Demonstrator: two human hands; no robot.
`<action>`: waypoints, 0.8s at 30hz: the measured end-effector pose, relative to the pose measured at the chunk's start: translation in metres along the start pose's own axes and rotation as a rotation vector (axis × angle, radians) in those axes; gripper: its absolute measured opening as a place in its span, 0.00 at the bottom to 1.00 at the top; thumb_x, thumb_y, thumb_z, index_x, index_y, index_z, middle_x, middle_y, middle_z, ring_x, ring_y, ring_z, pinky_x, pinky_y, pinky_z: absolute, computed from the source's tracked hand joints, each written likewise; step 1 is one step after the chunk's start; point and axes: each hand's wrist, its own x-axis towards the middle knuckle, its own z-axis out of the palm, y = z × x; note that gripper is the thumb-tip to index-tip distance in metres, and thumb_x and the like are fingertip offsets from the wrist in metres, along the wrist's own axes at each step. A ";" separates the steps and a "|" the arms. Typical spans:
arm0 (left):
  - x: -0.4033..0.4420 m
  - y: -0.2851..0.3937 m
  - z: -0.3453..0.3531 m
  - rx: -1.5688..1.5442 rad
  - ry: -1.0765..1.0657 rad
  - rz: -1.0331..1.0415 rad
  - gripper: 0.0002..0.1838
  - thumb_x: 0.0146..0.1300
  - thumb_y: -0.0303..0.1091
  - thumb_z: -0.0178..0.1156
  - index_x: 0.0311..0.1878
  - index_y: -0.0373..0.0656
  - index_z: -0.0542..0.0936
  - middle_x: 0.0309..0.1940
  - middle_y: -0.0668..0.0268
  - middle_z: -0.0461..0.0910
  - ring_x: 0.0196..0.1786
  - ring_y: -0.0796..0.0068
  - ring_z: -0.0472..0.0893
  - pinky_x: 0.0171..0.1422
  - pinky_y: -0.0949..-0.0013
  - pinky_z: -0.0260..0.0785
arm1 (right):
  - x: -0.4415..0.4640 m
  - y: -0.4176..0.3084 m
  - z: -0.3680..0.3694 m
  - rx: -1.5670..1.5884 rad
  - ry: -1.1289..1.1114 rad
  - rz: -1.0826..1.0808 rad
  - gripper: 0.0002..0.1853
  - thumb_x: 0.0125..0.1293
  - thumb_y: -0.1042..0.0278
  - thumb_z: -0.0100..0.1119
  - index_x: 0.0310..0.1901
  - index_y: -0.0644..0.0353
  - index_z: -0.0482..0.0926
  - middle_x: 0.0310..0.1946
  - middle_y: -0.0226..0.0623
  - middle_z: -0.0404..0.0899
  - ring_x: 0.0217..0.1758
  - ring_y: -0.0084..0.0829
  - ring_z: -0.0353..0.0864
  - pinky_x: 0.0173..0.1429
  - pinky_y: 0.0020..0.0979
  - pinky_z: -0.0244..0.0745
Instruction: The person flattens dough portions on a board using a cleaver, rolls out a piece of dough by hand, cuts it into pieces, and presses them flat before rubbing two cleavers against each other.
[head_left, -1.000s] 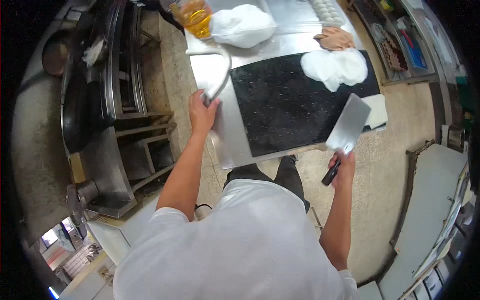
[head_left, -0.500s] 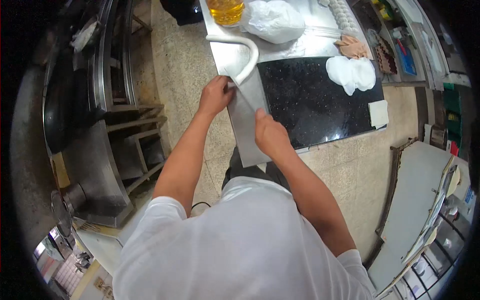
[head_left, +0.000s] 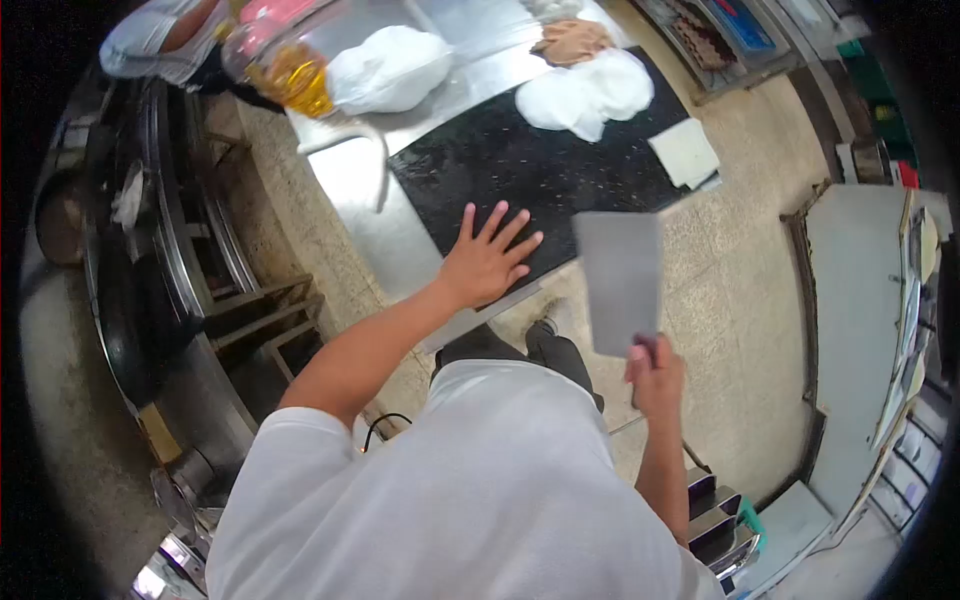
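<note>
My left hand (head_left: 483,262) is spread with its fingers apart over the near edge of the black slab (head_left: 480,150). Gripped by its dark handle, a wide-bladed cleaver (head_left: 620,280) is in my right hand (head_left: 657,378), its blade out past the table's near edge, above the floor. A white curved roll (head_left: 375,160) lies on the metal table (head_left: 385,240) left of the slab. On the slab's far part are a white cloth-like heap (head_left: 590,95) and, at its right corner, a folded pale cloth (head_left: 685,153).
A white bag (head_left: 390,70) and a container of yellow liquid (head_left: 300,80) stand at the table's far side, beside a tan cloth (head_left: 570,42). Another person's arm (head_left: 188,25) shows at the upper left. Metal stove units line the left.
My left hand has left the white roll's end and moved right to the slab, fingers spread. My right hand has swung the cleaver away to the right. Another person now shows at upper left.
</note>
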 end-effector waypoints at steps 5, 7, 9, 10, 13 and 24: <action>0.072 0.019 -0.004 -0.039 -0.111 0.064 0.37 0.73 0.69 0.46 0.80 0.63 0.65 0.83 0.60 0.53 0.85 0.45 0.46 0.82 0.29 0.34 | 0.118 0.003 -0.037 0.449 0.398 -0.235 0.18 0.79 0.54 0.53 0.46 0.64 0.78 0.28 0.31 0.79 0.27 0.21 0.77 0.33 0.26 0.72; 0.075 0.021 -0.002 -0.008 -0.096 0.081 0.38 0.72 0.70 0.46 0.80 0.63 0.65 0.82 0.59 0.55 0.85 0.48 0.48 0.84 0.33 0.34 | 0.193 0.026 -0.029 0.456 0.393 -0.075 0.18 0.79 0.52 0.54 0.43 0.61 0.76 0.27 0.33 0.78 0.25 0.22 0.76 0.31 0.28 0.72; 0.076 0.026 -0.001 -0.017 -0.121 0.042 0.38 0.72 0.69 0.46 0.80 0.62 0.64 0.82 0.59 0.55 0.85 0.49 0.49 0.84 0.34 0.34 | 0.230 0.031 -0.018 0.714 0.249 0.339 0.16 0.79 0.54 0.52 0.39 0.59 0.72 0.25 0.33 0.76 0.21 0.25 0.75 0.26 0.31 0.72; 0.083 0.023 -0.001 -0.026 -0.118 -0.006 0.38 0.72 0.69 0.46 0.80 0.62 0.63 0.82 0.58 0.55 0.85 0.50 0.49 0.85 0.36 0.34 | 0.230 0.029 -0.017 0.732 0.252 0.345 0.15 0.79 0.55 0.52 0.39 0.58 0.72 0.23 0.32 0.75 0.20 0.24 0.74 0.26 0.31 0.71; 0.083 0.017 0.000 -0.077 -0.107 0.003 0.38 0.73 0.68 0.46 0.80 0.60 0.64 0.82 0.58 0.55 0.85 0.52 0.51 0.85 0.38 0.35 | 0.195 0.031 -0.009 0.578 0.195 0.328 0.14 0.78 0.56 0.53 0.39 0.58 0.73 0.21 0.31 0.73 0.19 0.24 0.73 0.25 0.31 0.70; 0.080 -0.003 -0.004 -0.151 -0.193 0.428 0.38 0.67 0.68 0.53 0.76 0.59 0.71 0.78 0.62 0.64 0.83 0.52 0.56 0.84 0.35 0.37 | 0.103 0.033 0.095 -0.094 -0.432 0.126 0.25 0.63 0.44 0.68 0.45 0.62 0.86 0.36 0.54 0.86 0.41 0.52 0.87 0.48 0.48 0.79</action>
